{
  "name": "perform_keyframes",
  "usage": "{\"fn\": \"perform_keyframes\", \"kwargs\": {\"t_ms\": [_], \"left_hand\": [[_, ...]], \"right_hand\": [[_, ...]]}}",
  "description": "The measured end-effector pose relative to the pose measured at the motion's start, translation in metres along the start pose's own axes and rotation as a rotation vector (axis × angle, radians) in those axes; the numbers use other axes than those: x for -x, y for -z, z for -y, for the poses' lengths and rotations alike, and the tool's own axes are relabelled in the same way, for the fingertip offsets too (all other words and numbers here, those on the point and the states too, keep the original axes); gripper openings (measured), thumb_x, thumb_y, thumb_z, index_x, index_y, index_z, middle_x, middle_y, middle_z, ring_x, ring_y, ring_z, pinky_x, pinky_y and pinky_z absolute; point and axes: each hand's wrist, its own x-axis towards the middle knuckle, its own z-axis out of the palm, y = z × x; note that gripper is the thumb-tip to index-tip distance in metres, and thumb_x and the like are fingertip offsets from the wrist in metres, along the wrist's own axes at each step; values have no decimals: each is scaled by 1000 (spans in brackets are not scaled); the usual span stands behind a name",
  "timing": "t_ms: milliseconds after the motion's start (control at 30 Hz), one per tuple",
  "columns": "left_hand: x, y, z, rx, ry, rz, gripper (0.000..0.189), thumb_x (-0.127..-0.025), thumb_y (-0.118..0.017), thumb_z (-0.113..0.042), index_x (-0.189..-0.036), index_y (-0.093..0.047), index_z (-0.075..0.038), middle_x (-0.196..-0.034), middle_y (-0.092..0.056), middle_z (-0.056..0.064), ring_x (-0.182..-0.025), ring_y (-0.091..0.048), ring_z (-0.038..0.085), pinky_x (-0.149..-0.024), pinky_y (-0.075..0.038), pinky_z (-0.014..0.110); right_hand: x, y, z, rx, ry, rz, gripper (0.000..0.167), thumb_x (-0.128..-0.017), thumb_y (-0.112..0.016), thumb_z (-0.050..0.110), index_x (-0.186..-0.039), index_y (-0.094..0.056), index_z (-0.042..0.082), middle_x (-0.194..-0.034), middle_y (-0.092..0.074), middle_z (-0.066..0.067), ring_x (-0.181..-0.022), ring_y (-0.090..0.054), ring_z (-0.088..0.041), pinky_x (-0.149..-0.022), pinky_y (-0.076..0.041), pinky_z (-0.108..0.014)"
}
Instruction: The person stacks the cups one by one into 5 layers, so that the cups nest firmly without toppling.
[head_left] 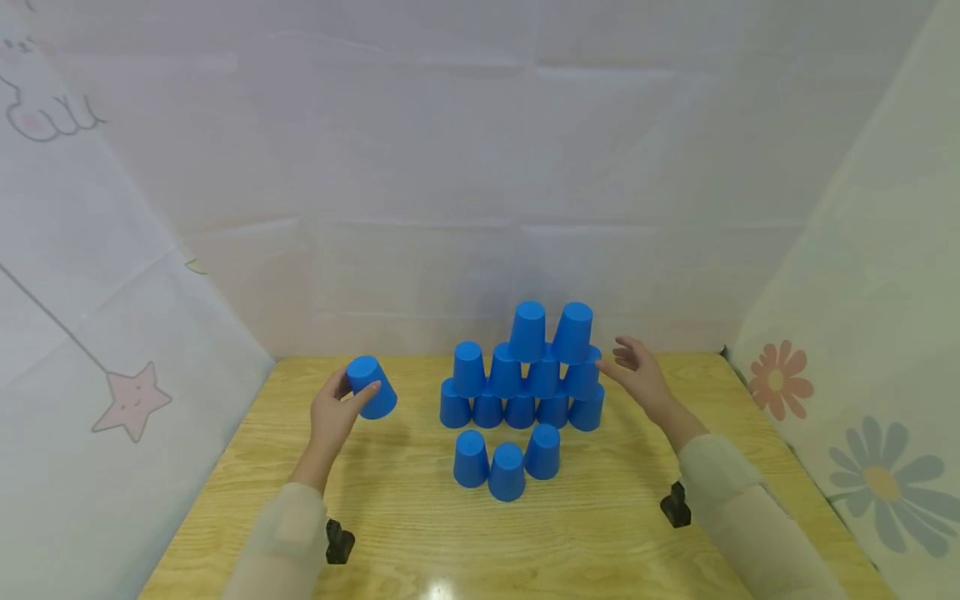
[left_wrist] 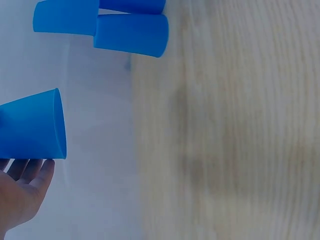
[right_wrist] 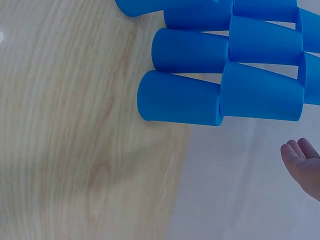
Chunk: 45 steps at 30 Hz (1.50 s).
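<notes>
My left hand [head_left: 330, 421] grips a blue cup [head_left: 372, 389], upside down and slightly tilted, raised to the left of a cup stack. In the left wrist view the held cup [left_wrist: 32, 127] has its wide rim facing the table, with fingers along its side. The stack is of upside-down blue cups: a bottom row [head_left: 520, 411] of several, a second row [head_left: 468, 371] of several, and two cups on top, one left [head_left: 528, 332] and one right [head_left: 573, 333]. Beside the stack's right side, my right hand [head_left: 641, 379] holds nothing, fingers loosely bent; the right wrist view shows it apart from the cups.
Three more upside-down blue cups, the middle one [head_left: 507, 473] nearest me, stand in front of the stack on the wooden table [head_left: 420, 533]. White sheets with printed drawings hang behind [head_left: 420, 275] and on both sides. A black wrist mount shows at each sleeve.
</notes>
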Motion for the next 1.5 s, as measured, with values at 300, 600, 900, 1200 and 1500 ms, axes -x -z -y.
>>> {"fn": "perform_keyframes", "kwargs": {"t_ms": [300,600,900,1200,1500], "left_hand": [[-17,-5,-23,1,-66,9,64,-72,-67,-40,-123,-46,-8,-117,-49,15,-108,-44,28,-90,-34,46],[-27,-15,-39,10,-110,55,63,-72,-66,-40,-124,-46,-10,-117,-49,13,-108,-44,28,-89,-34,48],[-36,-23,-59,27,-158,75,60,-72,-67,-38,-123,-47,-12,-116,-51,11,-107,-46,26,-87,-38,44],[-42,-36,-68,47,-186,79,58,-73,-68,-35,-122,-48,-10,-117,-50,13,-107,-45,29,-89,-36,44],[-42,-58,-86,24,-187,120,63,-73,-65,-41,-125,-45,-11,-119,-49,10,-107,-45,26,-87,-38,41]], "right_hand": [[12,-4,-25,-30,-40,-24,69,-81,-59,35,-134,-25,5,-127,-35,-22,-115,-34,-37,-89,-33,-50],[26,-16,-39,-51,-75,-10,68,-80,-60,35,-131,-28,1,-125,-36,-25,-113,-35,-40,-89,-34,-50],[36,-39,-48,-100,-147,30,71,-78,-62,36,-131,-28,2,-126,-35,-26,-113,-36,-39,-87,-35,-50],[41,-61,-59,-120,-198,74,74,-77,-63,37,-132,-26,4,-129,-32,-25,-115,-33,-41,-87,-34,-51],[46,-80,-69,-128,-212,128,74,-77,-64,32,-134,-26,5,-133,-28,-24,-116,-31,-40,-88,-33,-52]]}}
